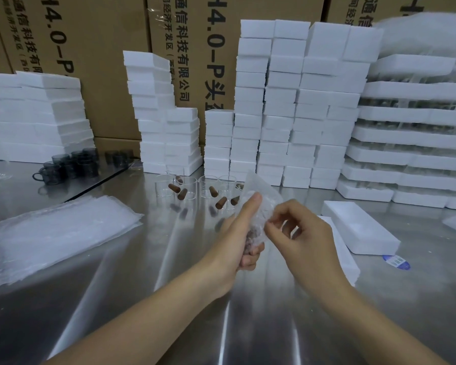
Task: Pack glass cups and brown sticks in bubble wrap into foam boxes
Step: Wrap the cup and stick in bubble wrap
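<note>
My left hand grips a small bubble wrap bag above the middle of the steel table, thumb up along its side. A brown stick shows through the bag's lower part. My right hand pinches the bag's right edge with curled fingers. Behind the hands stand several clear glass cups in a row, with several loose brown sticks lying among them. A foam box lies to the right of my hands, with another flat foam piece partly hidden under my right hand.
A pile of flat bubble wrap bags lies at the left. Dark glass mugs stand at the back left. Tall stacks of white foam boxes line the back, foam trays at the right. Cardboard cartons stand behind. A blue label lies at the right.
</note>
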The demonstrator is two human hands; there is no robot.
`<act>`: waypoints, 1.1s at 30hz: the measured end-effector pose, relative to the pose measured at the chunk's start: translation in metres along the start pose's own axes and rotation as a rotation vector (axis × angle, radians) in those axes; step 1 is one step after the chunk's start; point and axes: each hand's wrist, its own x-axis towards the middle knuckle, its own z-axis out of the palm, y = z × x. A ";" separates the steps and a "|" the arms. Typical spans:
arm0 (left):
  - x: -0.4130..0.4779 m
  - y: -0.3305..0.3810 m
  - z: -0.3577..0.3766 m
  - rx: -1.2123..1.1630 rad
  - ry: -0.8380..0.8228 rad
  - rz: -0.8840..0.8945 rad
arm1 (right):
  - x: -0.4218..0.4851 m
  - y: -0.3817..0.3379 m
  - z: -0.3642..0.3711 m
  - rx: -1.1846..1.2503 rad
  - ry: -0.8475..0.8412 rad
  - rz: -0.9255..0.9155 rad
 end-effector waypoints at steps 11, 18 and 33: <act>0.008 -0.015 0.001 0.191 -0.123 -0.048 | 0.010 0.004 -0.014 -0.029 -0.091 0.117; 0.014 -0.009 -0.002 0.283 -0.111 0.073 | 0.015 0.006 -0.019 -0.018 -0.253 0.089; 0.016 -0.019 -0.002 0.457 -0.039 0.161 | 0.052 0.046 -0.088 0.262 0.309 0.657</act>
